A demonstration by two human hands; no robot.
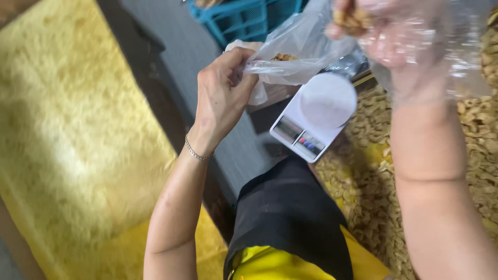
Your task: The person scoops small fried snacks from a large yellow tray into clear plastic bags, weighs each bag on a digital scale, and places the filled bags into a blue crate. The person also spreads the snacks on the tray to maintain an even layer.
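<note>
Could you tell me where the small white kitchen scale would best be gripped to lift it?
Probably by the long side edges of the scale, coming from above: the body is flat, and that avoids the round weighing plate and the button panel.

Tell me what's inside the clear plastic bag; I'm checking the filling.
A few pale nuts show through the bag, which the left hand holds open. The gloved right hand holds more. The bag's folds hide how many are inside.

A shaggy yellow rug (67, 129) covers the left side, brightly lit. Beside it runs a grey floor (181, 46), with a blue plastic crate (244, 18) at the top, perhaps a basket.
</note>
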